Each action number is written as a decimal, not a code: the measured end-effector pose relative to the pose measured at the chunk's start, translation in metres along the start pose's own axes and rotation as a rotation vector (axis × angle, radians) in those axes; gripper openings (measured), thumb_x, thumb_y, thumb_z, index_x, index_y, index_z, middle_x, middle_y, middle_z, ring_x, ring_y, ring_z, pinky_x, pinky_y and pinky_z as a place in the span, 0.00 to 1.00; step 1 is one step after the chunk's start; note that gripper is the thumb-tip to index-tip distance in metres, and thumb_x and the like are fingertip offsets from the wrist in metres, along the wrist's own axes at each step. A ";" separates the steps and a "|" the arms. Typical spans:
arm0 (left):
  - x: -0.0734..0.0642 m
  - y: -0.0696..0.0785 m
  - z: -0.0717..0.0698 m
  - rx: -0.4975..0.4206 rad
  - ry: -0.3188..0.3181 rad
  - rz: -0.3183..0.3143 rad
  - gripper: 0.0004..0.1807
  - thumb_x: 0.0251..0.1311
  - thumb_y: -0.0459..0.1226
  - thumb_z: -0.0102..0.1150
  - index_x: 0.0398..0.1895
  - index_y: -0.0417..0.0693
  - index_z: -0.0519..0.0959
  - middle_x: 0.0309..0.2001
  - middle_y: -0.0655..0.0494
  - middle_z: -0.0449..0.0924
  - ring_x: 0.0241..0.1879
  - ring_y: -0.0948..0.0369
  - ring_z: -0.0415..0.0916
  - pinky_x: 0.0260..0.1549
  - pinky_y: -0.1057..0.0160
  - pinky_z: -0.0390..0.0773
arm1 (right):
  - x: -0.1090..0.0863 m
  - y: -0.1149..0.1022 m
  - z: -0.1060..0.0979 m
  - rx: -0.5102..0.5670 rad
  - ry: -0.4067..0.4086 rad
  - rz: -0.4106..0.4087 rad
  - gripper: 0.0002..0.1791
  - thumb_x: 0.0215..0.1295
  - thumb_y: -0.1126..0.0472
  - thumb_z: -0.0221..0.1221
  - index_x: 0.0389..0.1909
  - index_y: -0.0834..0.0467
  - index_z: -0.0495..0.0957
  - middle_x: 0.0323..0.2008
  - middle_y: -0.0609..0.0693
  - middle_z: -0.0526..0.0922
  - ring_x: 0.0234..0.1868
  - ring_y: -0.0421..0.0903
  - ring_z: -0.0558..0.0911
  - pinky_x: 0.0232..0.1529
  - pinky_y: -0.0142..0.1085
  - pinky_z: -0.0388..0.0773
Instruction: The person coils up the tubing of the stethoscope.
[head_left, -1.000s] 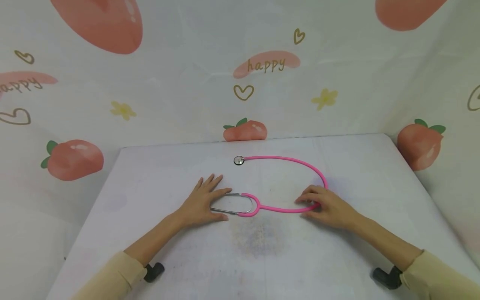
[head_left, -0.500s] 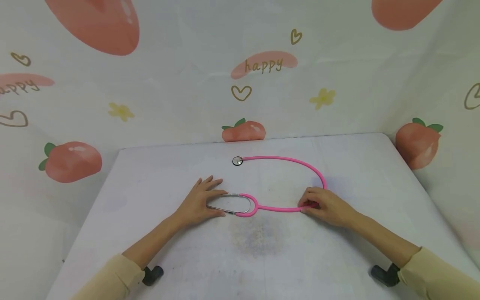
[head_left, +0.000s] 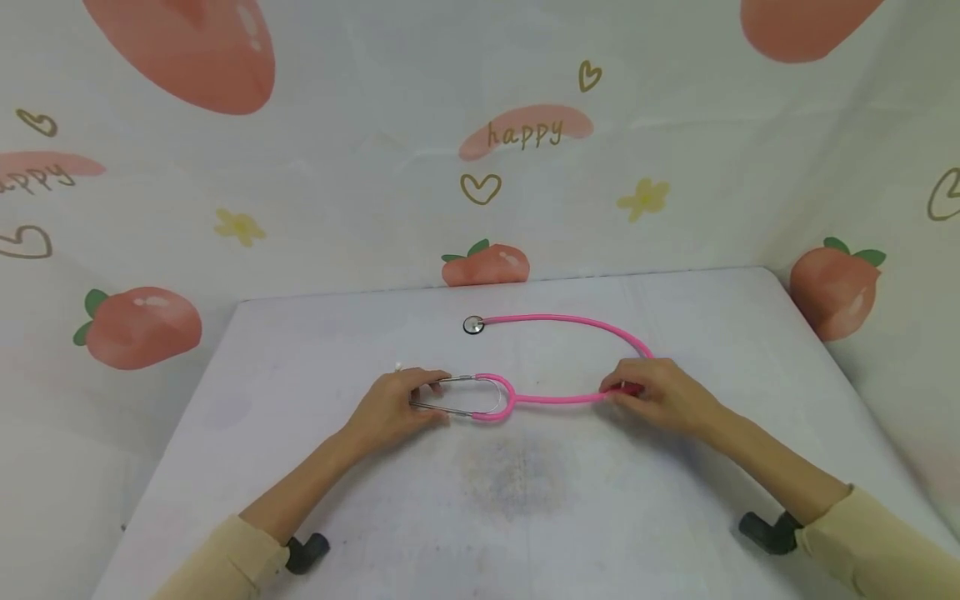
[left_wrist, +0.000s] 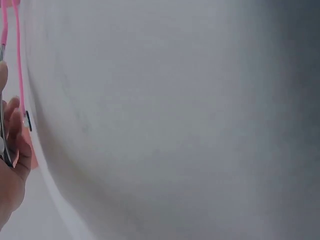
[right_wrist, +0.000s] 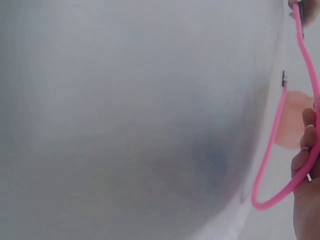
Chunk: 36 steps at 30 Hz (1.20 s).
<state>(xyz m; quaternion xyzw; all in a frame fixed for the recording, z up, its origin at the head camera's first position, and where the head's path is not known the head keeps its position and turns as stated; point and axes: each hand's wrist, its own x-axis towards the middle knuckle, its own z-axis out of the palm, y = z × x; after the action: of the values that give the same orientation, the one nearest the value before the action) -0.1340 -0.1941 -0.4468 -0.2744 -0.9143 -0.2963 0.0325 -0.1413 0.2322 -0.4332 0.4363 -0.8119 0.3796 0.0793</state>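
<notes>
A stethoscope with pink tubing (head_left: pixel 558 399) stretches between both hands, raised off the white table along its near side. My left hand (head_left: pixel 386 408) grips the metal ear tubes (head_left: pixel 453 411) at the left, hiding the earpieces in the head view. Fingers of my right hand (head_left: pixel 663 396) are curled round the tubing at its right-hand bend. From there the tube curves back to the round chest piece (head_left: pixel 473 325), which rests on the far part of the table. The right wrist view shows the tube (right_wrist: pixel 268 150) hanging in a loop below the right hand (right_wrist: pixel 307 210).
The white table (head_left: pixel 525 533) has a greyish stain (head_left: pixel 517 475) near its middle. Behind it hangs a pale cloth (head_left: pixel 360 200) printed with peaches, hearts and flowers. Dark wrist mounts (head_left: pixel 307 553) sit at both sleeves.
The right fingers have closed round the tubing and the left fingers have curled in on the ear tubes. Both hands have risen with the near part of the stethoscope; the chest piece stays lying.
</notes>
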 end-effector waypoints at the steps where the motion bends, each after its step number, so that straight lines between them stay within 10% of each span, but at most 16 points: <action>1: 0.001 0.000 0.000 -0.008 0.007 0.008 0.31 0.44 0.42 0.81 0.56 0.54 0.83 0.37 0.66 0.82 0.29 0.67 0.70 0.30 0.68 0.74 | 0.002 -0.001 -0.002 0.013 0.007 -0.012 0.17 0.51 0.73 0.71 0.40 0.53 0.85 0.31 0.39 0.83 0.29 0.33 0.76 0.29 0.24 0.74; 15: 0.018 0.007 -0.003 -0.090 -0.010 0.064 0.30 0.47 0.27 0.76 0.57 0.46 0.82 0.36 0.60 0.82 0.28 0.65 0.69 0.28 0.70 0.72 | 0.032 -0.014 -0.025 0.093 0.038 -0.041 0.22 0.49 0.77 0.71 0.46 0.58 0.86 0.35 0.45 0.87 0.31 0.36 0.80 0.33 0.24 0.77; 27: 0.020 0.025 0.003 0.040 0.039 0.150 0.30 0.44 0.32 0.80 0.56 0.51 0.83 0.40 0.62 0.87 0.40 0.63 0.80 0.47 0.59 0.78 | 0.066 -0.024 -0.030 0.074 0.083 -0.060 0.22 0.44 0.76 0.74 0.42 0.56 0.88 0.34 0.41 0.87 0.30 0.36 0.79 0.31 0.24 0.76; 36: 0.021 0.038 0.005 -0.005 0.041 0.181 0.28 0.44 0.33 0.80 0.54 0.49 0.84 0.41 0.59 0.87 0.32 0.67 0.78 0.36 0.68 0.80 | 0.093 -0.026 -0.020 0.122 0.119 -0.084 0.17 0.47 0.75 0.73 0.41 0.60 0.88 0.30 0.42 0.85 0.25 0.36 0.73 0.23 0.27 0.70</action>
<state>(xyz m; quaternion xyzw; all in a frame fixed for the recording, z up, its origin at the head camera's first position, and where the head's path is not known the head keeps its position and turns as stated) -0.1311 -0.1558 -0.4259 -0.3501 -0.8841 -0.2999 0.0770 -0.1822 0.1766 -0.3624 0.4505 -0.7622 0.4499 0.1164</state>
